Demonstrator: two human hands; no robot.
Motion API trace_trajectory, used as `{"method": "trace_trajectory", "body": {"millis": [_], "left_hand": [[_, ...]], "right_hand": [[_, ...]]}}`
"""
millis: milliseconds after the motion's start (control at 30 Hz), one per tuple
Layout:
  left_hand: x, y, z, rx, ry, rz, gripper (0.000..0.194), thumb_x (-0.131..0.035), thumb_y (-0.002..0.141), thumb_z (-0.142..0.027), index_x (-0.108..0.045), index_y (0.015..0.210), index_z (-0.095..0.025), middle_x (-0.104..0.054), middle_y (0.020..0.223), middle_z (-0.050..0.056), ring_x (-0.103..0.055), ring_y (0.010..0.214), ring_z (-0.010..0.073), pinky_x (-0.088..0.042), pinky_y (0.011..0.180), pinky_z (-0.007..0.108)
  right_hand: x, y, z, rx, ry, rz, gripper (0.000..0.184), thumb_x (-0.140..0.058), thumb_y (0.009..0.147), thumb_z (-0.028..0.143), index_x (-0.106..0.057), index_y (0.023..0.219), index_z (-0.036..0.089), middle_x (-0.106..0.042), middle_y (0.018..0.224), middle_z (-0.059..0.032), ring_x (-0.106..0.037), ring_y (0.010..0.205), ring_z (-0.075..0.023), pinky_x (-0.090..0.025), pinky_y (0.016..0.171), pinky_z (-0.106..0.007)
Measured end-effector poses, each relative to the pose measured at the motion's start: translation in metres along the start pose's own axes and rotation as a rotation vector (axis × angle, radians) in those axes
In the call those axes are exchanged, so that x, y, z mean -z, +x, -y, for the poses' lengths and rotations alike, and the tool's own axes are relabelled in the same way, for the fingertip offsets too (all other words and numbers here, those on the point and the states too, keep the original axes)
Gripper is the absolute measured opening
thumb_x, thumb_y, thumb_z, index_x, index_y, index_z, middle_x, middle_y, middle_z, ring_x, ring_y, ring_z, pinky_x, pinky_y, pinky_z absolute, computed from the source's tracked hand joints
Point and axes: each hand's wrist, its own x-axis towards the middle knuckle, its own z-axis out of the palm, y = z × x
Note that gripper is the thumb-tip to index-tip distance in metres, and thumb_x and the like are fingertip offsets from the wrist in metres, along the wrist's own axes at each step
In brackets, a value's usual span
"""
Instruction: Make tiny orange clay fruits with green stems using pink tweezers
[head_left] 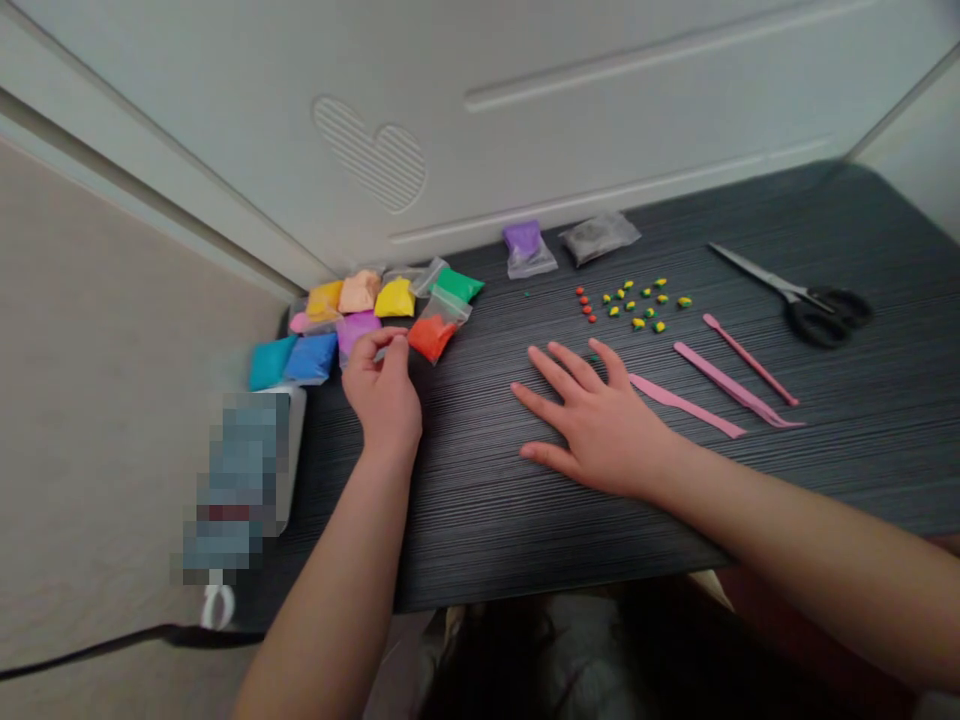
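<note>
My left hand [384, 385] is closed, thumb and index finger pressed together at the left edge of a bag of orange clay [433, 337]. What the pinch holds, if anything, I cannot make out. Just behind those fingers lies a bag of purple-pink clay [355, 332]. My right hand [592, 420] rests palm down on the dark tabletop [480, 500], fingers spread, holding nothing. A pink flat clay knife [690, 405] lies beside its wrist, partly covered. Beyond the fingertips sit several small orange pieces [585, 303] and several yellow-and-green pieces [637, 324].
More clay bags, including blue [311, 358], yellow [395, 298] and green [459, 286], cluster at back left. A lilac bag [525, 245] and a grey bag [600, 238] lie by the white panel. Pink tweezers [731, 382], a pink stick [750, 358] and scissors [802, 297] lie right.
</note>
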Motion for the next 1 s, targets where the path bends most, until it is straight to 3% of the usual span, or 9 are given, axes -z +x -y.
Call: {"method": "trace_trajectory", "body": {"millis": [100,233,400,533,667,867,1000], "left_hand": [[0.001,0.0,-0.002,0.026,-0.017,0.019,0.019,-0.05,0.077,-0.03,-0.062,0.085,-0.017,-0.061,0.079,-0.001,-0.055,0.073,0.0113,-0.043,0.068,0.022],[0.002,0.001,-0.004,0.062,-0.018,0.011,0.017,-0.054,0.075,-0.029,-0.063,0.084,-0.019,-0.06,0.078,-0.001,-0.054,0.07,0.0116,-0.043,0.066,0.022],[0.005,0.002,-0.004,0.085,0.033,0.023,0.017,-0.055,0.074,-0.032,-0.064,0.084,-0.021,-0.06,0.075,-0.002,-0.051,0.062,0.0118,-0.042,0.063,0.024],[0.007,0.003,-0.004,0.084,0.038,0.027,0.018,-0.054,0.075,-0.032,-0.064,0.084,-0.021,-0.061,0.078,-0.001,-0.052,0.065,0.0132,-0.041,0.064,0.026],[0.007,0.003,-0.003,0.101,0.009,0.029,0.02,-0.054,0.074,-0.032,-0.063,0.088,-0.02,-0.062,0.086,0.0,-0.052,0.064,0.0128,-0.041,0.064,0.026],[0.006,0.001,-0.007,0.084,-0.017,0.019,0.021,-0.052,0.075,-0.029,-0.061,0.091,-0.019,-0.062,0.092,0.001,-0.056,0.073,0.0132,-0.042,0.069,0.026],[0.006,0.0,-0.008,0.069,-0.019,0.021,0.019,-0.052,0.075,-0.028,-0.061,0.09,-0.019,-0.063,0.092,0.0,-0.056,0.079,0.0144,-0.042,0.07,0.026]], "right_hand": [[0.0,0.0,0.001,-0.021,-0.036,0.011,0.058,-0.037,0.08,0.058,-0.041,0.128,0.026,-0.023,0.143,-0.0075,-0.018,0.13,-0.031,-0.003,0.102,-0.056],[0.001,0.001,0.003,0.064,-0.036,0.073,0.06,-0.029,0.081,0.061,-0.038,0.129,0.027,-0.021,0.144,-0.0087,-0.017,0.131,-0.0276,-0.005,0.103,-0.055],[0.004,0.004,0.005,-0.033,-0.088,0.075,0.061,-0.026,0.081,0.061,-0.036,0.13,0.028,-0.02,0.144,-0.0102,-0.016,0.132,-0.0288,-0.007,0.102,-0.056],[0.003,0.005,0.007,0.048,-0.101,0.087,0.06,-0.025,0.081,0.062,-0.035,0.131,0.03,-0.021,0.144,-0.0076,-0.016,0.132,-0.027,-0.008,0.102,-0.055],[0.002,0.005,0.006,-0.044,-0.17,0.043,0.059,-0.025,0.081,0.061,-0.038,0.129,0.029,-0.022,0.144,-0.0085,-0.016,0.132,-0.0281,-0.008,0.102,-0.055],[0.004,0.004,0.011,0.028,-0.195,0.094,0.059,-0.023,0.082,0.061,-0.036,0.13,0.031,-0.023,0.144,-0.0077,-0.016,0.132,-0.0264,-0.007,0.102,-0.054],[0.005,0.005,0.009,-0.049,-0.246,0.075,0.058,-0.023,0.083,0.06,-0.037,0.13,0.029,-0.021,0.144,-0.0093,-0.015,0.132,-0.0271,-0.006,0.102,-0.055]]}}
